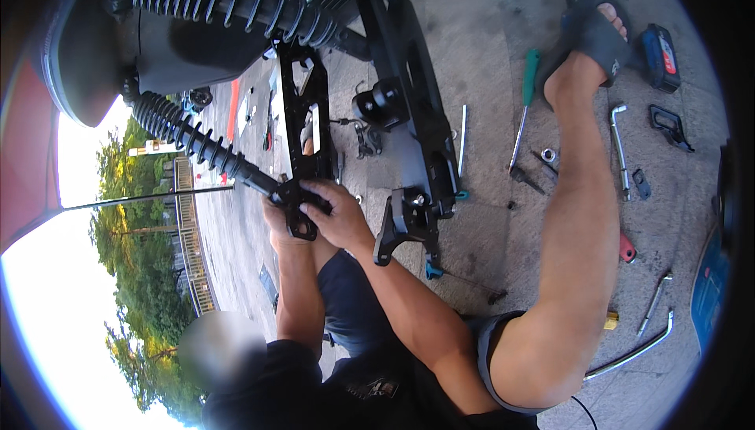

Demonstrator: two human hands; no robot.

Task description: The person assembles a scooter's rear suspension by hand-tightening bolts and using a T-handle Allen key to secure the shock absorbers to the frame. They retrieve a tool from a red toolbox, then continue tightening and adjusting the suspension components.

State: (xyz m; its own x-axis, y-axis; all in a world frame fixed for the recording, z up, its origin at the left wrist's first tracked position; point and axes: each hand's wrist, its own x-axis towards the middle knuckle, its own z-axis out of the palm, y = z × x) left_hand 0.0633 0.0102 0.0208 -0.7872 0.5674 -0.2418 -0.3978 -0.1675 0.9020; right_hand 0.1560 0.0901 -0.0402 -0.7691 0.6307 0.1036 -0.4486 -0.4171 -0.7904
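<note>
A black metal swingarm (319, 155) hangs from a motorbike or scooter, its slotted arm reaching toward me. My right hand (342, 214) is closed round the arm's near end, thumb and fingers on the black bracket (302, 229) there. Against the other side of that end is my left hand (278, 222); its fingers are largely hidden by the metal but appear to grip it. A coil-spring shock absorber (200, 143) meets the arm close to both hands. To the right extends a second black arm (417, 115), with a forked bracket (405, 222) at its end.
Another shock absorber (236, 5) runs across the top. Paving at right holds a green-handled screwdriver (528, 84), an L-shaped wrench (621, 151), a socket (548, 155), a battery pack (659, 56) and a long bent bar (633, 351). My bare right leg (578, 218) stretches among them.
</note>
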